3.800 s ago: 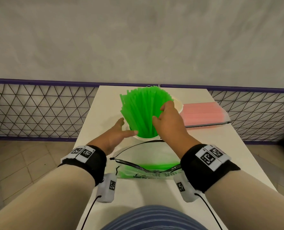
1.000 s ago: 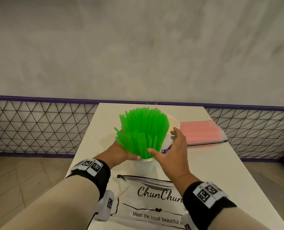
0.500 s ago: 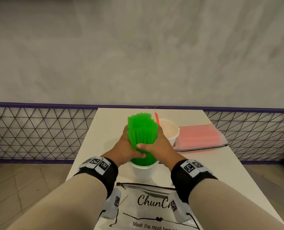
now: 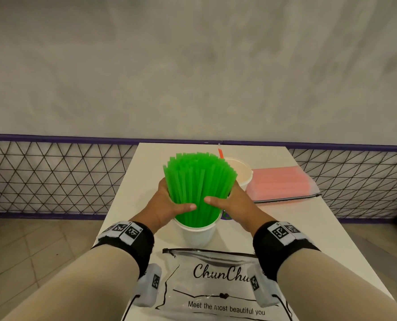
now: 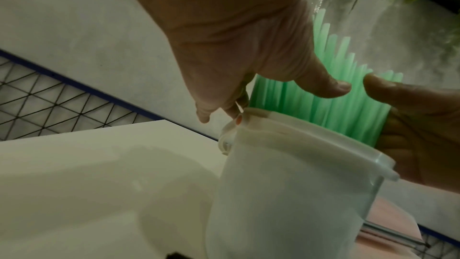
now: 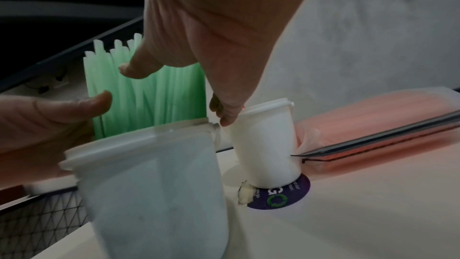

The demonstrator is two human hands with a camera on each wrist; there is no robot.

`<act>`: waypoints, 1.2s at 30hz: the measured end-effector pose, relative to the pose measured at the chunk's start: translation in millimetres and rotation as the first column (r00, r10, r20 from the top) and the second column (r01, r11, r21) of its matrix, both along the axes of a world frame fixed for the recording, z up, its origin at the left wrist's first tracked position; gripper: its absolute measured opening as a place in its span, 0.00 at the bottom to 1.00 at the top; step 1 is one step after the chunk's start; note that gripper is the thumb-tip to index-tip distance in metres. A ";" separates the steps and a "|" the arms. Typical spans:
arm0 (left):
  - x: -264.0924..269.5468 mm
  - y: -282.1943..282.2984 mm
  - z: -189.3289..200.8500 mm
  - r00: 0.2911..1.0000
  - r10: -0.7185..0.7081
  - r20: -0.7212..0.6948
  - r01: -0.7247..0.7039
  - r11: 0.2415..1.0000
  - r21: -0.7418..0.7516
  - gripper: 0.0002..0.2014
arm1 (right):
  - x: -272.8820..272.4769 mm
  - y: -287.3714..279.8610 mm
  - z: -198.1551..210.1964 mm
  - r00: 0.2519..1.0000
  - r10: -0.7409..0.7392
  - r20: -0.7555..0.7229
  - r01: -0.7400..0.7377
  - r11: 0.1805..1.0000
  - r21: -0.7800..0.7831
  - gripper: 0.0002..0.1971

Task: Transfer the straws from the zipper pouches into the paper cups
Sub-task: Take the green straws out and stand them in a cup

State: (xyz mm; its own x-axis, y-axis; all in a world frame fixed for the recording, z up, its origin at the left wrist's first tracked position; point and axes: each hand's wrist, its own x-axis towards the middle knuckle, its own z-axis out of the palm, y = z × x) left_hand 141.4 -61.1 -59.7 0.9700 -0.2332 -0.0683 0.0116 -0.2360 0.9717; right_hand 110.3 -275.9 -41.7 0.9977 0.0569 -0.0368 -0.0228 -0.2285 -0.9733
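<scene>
A thick bundle of green straws (image 4: 198, 181) stands upright in a white paper cup (image 4: 198, 235) on the white table (image 4: 308, 228). My left hand (image 4: 169, 201) and right hand (image 4: 233, 202) wrap the bundle from either side just above the cup rim, thumbs in front and nearly meeting. The fingers behind are hidden. The wrist views show the same straws (image 5: 323, 109) (image 6: 149, 101) and cup (image 5: 286, 194) (image 6: 154, 184). A second paper cup (image 4: 241, 174) behind holds one orange straw (image 4: 220, 153). A zipper pouch of pink straws (image 4: 283, 184) lies to the right.
An empty clear zipper pouch (image 4: 216, 286) with black lettering lies flat in front of the cup, between my wrists. A purple sticker (image 6: 286, 194) sits under the second cup. A wire mesh railing (image 4: 53, 177) runs behind the table, below a grey wall.
Both hands closed in from the sides and squeezed the fanned straws into a tight bundle. Since half a second ago the grip has eased and the tops have spread wider.
</scene>
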 end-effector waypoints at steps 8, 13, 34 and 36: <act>-1.9 -7.1 -6.8 0.995 -0.095 0.040 0.093 0.995 0.043 0.37 | -1.0 26.7 10.0 0.994 0.075 0.080 -0.061 0.984 -0.167 0.32; -5.4 -13.2 -14.6 0.985 -0.164 0.054 0.158 0.982 0.098 0.33 | -2.7 21.0 -2.1 0.994 0.105 0.035 -0.093 0.965 -0.244 0.30; -18.2 0.2 -6.6 0.991 0.116 -0.073 -0.099 0.973 0.208 0.51 | -34.1 3.2 -0.2 0.997 -0.072 0.003 0.071 0.980 -0.187 0.45; -30.8 11.5 -9.8 0.974 0.164 -0.156 -0.132 0.972 0.194 0.50 | -46.7 -4.2 2.2 0.978 -0.186 -0.096 0.154 0.949 -0.276 0.39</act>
